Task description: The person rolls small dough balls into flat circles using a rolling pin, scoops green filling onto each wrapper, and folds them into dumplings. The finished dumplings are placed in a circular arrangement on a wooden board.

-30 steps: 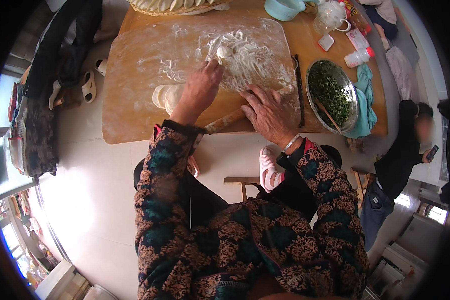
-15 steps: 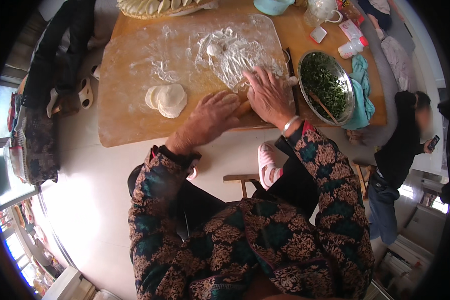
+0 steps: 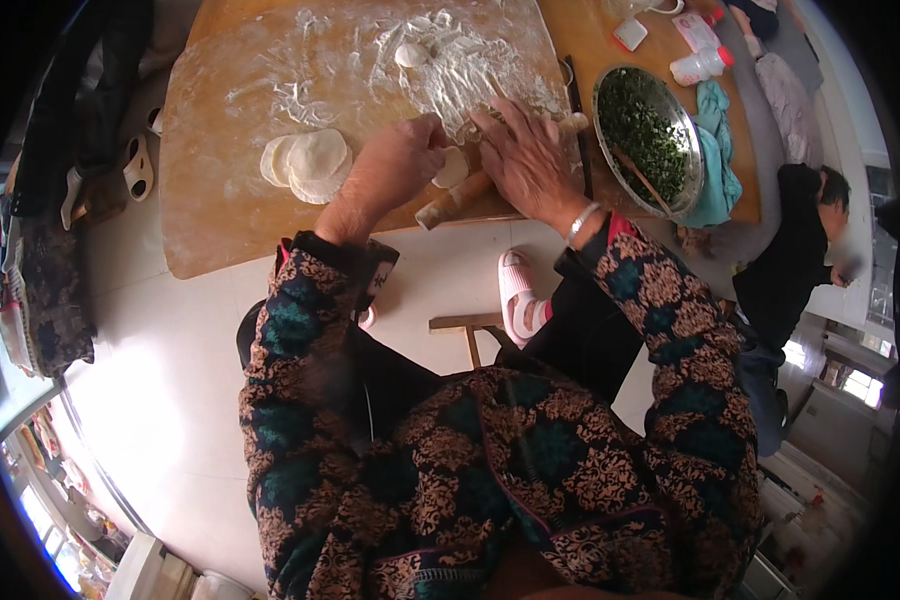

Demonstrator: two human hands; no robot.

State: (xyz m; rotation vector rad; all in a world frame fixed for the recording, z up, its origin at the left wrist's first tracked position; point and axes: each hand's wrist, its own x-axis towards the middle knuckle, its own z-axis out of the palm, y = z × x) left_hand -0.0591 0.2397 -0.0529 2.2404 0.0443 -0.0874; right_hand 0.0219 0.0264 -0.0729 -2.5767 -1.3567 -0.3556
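Note:
My right hand (image 3: pixel 530 165) lies over a wooden rolling pin (image 3: pixel 452 203), fingers curved down across it; the pin slants on the floured board (image 3: pixel 220 225). My left hand (image 3: pixel 402 160) is closed in a pinch at the edge of a small round dough wrapper (image 3: pixel 452 169), which lies beside the pin, between my two hands. Part of the wrapper is hidden by the fingers. Left of my left hand is an overlapping pile of rolled wrappers (image 3: pixel 316 158). A dough ball (image 3: pixel 411 55) sits in the scattered flour (image 3: pixel 470 62) farther back.
Right of the board stands a metal bowl (image 3: pixel 697 190) of chopped greens with a wooden-handled utensil (image 3: pixel 642 180). A teal cloth (image 3: pixel 715 165), a white bottle with a red cap (image 3: pixel 700 66) and a small white box (image 3: pixel 631 34) are beyond it. Another person (image 3: pixel 790 230) is at the right.
My left hand has left the rolling pin's near end and now pinches at the wrapper. My right hand stays on the pin. The view has shifted, so the table sits higher.

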